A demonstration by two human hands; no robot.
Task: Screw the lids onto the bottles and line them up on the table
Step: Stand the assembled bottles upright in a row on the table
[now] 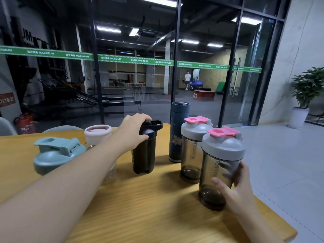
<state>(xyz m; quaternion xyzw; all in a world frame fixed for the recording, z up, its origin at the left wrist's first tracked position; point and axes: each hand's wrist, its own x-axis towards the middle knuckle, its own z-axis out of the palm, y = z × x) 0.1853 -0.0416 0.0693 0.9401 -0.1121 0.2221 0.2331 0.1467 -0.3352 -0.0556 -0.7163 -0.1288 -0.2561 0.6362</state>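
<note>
Several bottles stand on the wooden table (149,207), all with lids on. My left hand (133,130) grips the black lid of the black shaker bottle (144,153) at the middle. My right hand (233,185) is wrapped around the lower body of the nearest smoky shaker with a grey and pink lid (221,165). A second grey and pink shaker (192,151) stands just behind it. A tall dark blue flask (178,132) is further back. At the left are a teal-lidded bottle (56,155) and a pale pink-lidded bottle (98,133), both partly hidden by my left forearm.
The table's right edge runs close to the nearest shaker, with grey floor beyond. A glass wall stands behind the table. A potted plant (306,92) sits at the far right, a red fire extinguisher (26,124) at the far left, and chair backs (61,128) behind the table.
</note>
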